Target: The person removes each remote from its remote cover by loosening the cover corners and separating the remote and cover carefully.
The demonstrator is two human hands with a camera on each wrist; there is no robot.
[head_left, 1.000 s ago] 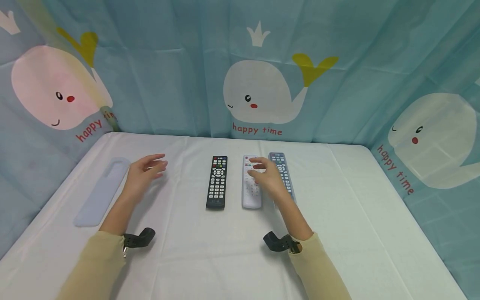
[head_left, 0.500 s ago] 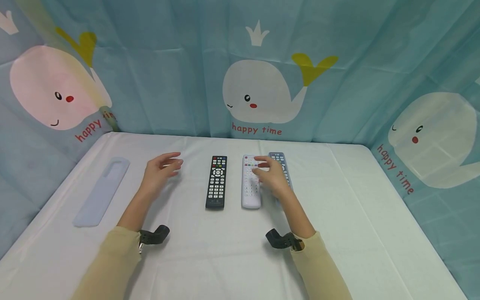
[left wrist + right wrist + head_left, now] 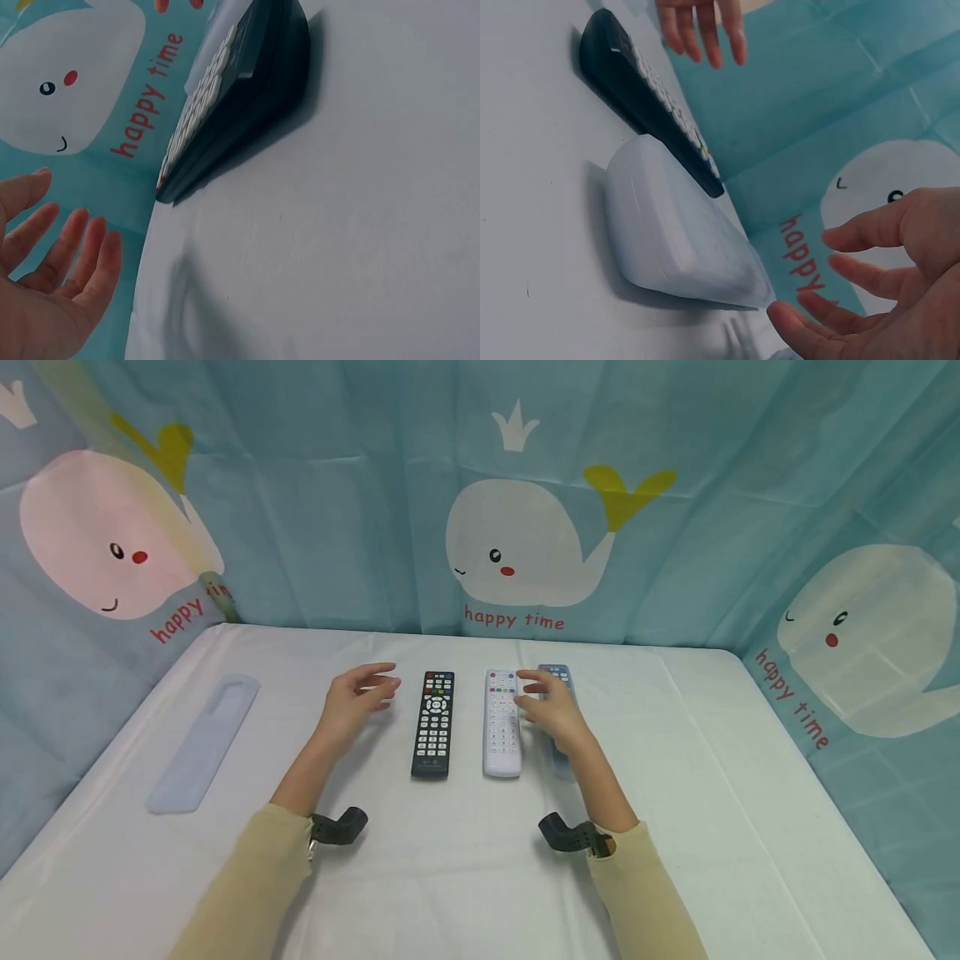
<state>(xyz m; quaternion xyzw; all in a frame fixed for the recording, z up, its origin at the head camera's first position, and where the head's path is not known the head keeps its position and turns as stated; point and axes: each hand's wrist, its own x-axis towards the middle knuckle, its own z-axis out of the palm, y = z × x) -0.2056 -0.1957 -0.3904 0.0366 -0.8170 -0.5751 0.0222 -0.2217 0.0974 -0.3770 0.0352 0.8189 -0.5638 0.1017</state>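
Observation:
Three remote controls lie side by side on the white cloth: a black remote [image 3: 432,725], a white remote [image 3: 502,724] and a grey-blue remote [image 3: 561,760]. Left of the black remote, my left hand [image 3: 356,700] hovers over the cloth, fingers loosely bent and holding nothing. My right hand [image 3: 553,703] is over the grey-blue remote and covers its middle; its fingertips reach the white remote's right edge in the head view. From the right wrist, thumb and fingers [image 3: 866,229] are spread apart beyond the white remote [image 3: 679,225], with nothing between them.
A pale blue, flat, elongated piece [image 3: 204,743] with a slot near its top lies at the left of the table. Behind and beside the white tablecloth [image 3: 420,877] hangs a blue curtain [image 3: 337,527] printed with whales.
My left hand has moved right, from beside the pale blue piece to near the black remote. The right hand has drifted slightly right, uncovering more of the white remote. The remotes lie where they were.

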